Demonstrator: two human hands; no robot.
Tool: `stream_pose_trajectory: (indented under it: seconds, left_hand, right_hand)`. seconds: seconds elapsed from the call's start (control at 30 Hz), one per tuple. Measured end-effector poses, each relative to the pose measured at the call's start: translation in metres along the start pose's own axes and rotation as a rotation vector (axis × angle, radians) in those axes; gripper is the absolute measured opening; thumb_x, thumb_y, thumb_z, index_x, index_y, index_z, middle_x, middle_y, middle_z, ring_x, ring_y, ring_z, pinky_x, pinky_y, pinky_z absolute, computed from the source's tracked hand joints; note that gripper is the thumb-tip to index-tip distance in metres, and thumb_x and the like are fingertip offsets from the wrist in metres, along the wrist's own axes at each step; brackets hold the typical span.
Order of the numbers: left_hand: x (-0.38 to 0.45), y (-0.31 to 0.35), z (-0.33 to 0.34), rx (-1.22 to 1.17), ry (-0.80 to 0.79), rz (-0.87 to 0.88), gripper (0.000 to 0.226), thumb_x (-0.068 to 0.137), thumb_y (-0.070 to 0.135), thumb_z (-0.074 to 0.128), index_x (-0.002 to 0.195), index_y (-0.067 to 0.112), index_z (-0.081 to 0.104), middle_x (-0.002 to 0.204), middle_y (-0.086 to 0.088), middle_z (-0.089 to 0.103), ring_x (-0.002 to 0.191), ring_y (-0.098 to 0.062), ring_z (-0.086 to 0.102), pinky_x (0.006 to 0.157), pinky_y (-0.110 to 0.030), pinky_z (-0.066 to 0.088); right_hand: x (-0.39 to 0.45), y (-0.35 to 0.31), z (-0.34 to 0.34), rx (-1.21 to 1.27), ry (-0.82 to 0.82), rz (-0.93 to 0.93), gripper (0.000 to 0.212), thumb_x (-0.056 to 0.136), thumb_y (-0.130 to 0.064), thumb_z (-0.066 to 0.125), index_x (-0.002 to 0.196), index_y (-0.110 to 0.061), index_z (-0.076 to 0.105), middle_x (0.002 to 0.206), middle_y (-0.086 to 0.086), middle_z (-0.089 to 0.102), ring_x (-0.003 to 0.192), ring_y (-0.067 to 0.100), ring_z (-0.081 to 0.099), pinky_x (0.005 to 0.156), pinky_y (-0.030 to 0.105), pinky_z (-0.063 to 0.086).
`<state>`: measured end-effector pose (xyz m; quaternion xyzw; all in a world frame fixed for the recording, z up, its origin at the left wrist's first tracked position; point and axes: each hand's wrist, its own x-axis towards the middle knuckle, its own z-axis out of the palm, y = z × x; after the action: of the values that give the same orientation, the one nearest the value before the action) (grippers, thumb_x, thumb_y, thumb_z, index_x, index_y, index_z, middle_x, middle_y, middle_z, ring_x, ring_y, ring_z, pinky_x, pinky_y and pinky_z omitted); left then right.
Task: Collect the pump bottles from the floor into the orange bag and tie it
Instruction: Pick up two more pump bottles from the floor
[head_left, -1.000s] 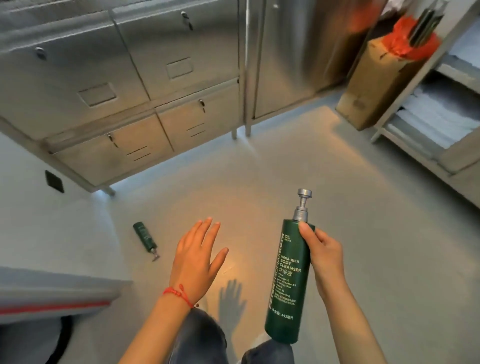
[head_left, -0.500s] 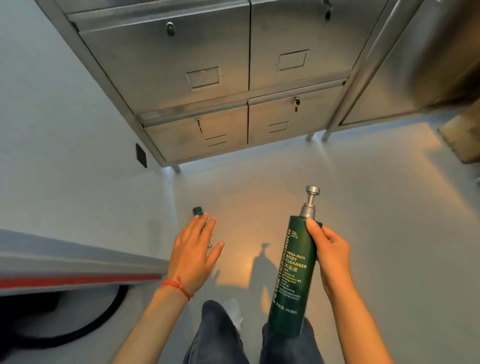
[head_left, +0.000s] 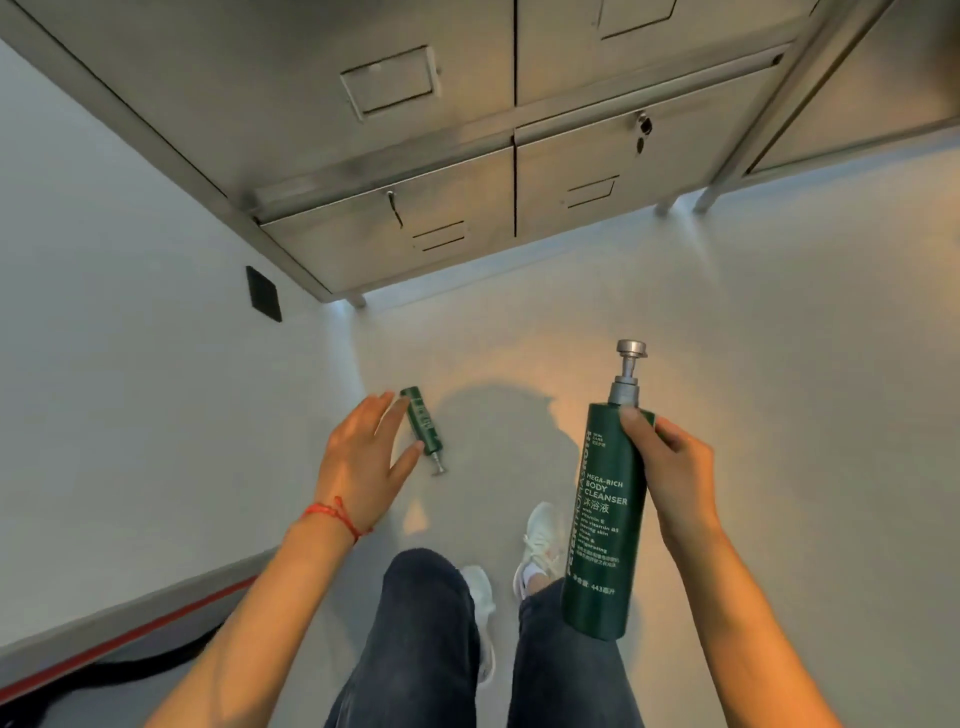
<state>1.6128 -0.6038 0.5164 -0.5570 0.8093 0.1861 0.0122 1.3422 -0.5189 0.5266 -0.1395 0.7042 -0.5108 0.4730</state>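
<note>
While my right hand (head_left: 670, 467) grips the tall green pump bottle (head_left: 605, 525) upright near its neck, my left hand (head_left: 358, 462) reaches down with fingers spread and holding nothing, above the small green bottle (head_left: 423, 423) lying on the pale floor (head_left: 779, 364)

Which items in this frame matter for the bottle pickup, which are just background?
Job:
- held green pump bottle, gripped by right hand
- small green bottle lying on floor
- left hand, open, reaching for it

Background:
- steel cabinet
- black wall plate
</note>
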Motion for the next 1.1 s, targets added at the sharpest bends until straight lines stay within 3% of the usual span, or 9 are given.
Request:
stream_pose_trajectory:
  seconds: [0.2, 0.37, 0.57, 0.9, 1.1]
  left_hand:
    - [0.051, -0.031, 0.036, 0.05, -0.099, 0.153, 0.053, 0.087, 0.026, 0.057, 0.133, 0.006, 0.041, 0.14, -0.018, 0.043, 0.13, -0.035, 0.036, 0.105, -0.045, 0.03]
    - [0.083, -0.07, 0.092, 0.007, -0.18, 0.295, 0.048, 0.084, 0.025, 0.053, 0.125, 0.001, 0.05, 0.13, -0.022, 0.052, 0.122, -0.039, 0.046, 0.098, -0.05, 0.037]
    - [0.111, -0.138, 0.171, 0.072, -0.328, 0.384, 0.042, 0.084, 0.014, 0.063, 0.121, -0.001, 0.053, 0.125, -0.025, 0.055, 0.117, -0.041, 0.05, 0.096, -0.049, 0.04]
    - [0.195, -0.213, 0.356, 0.229, -0.557, 0.479, 0.044, 0.087, 0.021, 0.057, 0.127, 0.004, 0.048, 0.133, -0.019, 0.05, 0.123, -0.033, 0.044, 0.097, -0.045, 0.038]
    - [0.247, -0.245, 0.466, 0.419, -0.722, 0.578, 0.052, 0.086, 0.034, 0.056, 0.133, 0.016, 0.041, 0.139, -0.008, 0.045, 0.128, -0.027, 0.037, 0.106, -0.045, 0.027]
  right_hand:
    - [0.028, 0.051, 0.023, 0.02, 0.077, 0.072, 0.024, 0.076, -0.033, 0.068, 0.07, -0.011, 0.069, 0.058, -0.009, 0.065, 0.053, 0.004, 0.055, 0.05, 0.013, 0.045]
    - [0.039, 0.116, 0.056, 0.101, 0.208, 0.132, 0.016, 0.077, -0.028, 0.069, 0.065, -0.017, 0.067, 0.053, -0.013, 0.065, 0.049, 0.001, 0.056, 0.048, 0.012, 0.046]
    - [0.043, 0.209, 0.096, 0.177, 0.318, 0.205, 0.022, 0.076, -0.031, 0.068, 0.062, -0.016, 0.063, 0.049, -0.012, 0.063, 0.046, 0.001, 0.054, 0.046, 0.011, 0.043]
    - [0.102, 0.376, 0.135, 0.115, 0.28, 0.341, 0.02, 0.075, -0.03, 0.069, 0.065, -0.013, 0.066, 0.051, -0.009, 0.063, 0.046, 0.002, 0.056, 0.047, 0.011, 0.046]
    - [0.143, 0.469, 0.139, 0.042, 0.253, 0.332, 0.008, 0.075, -0.032, 0.068, 0.068, -0.028, 0.067, 0.058, -0.021, 0.068, 0.053, -0.004, 0.062, 0.047, 0.006, 0.043]
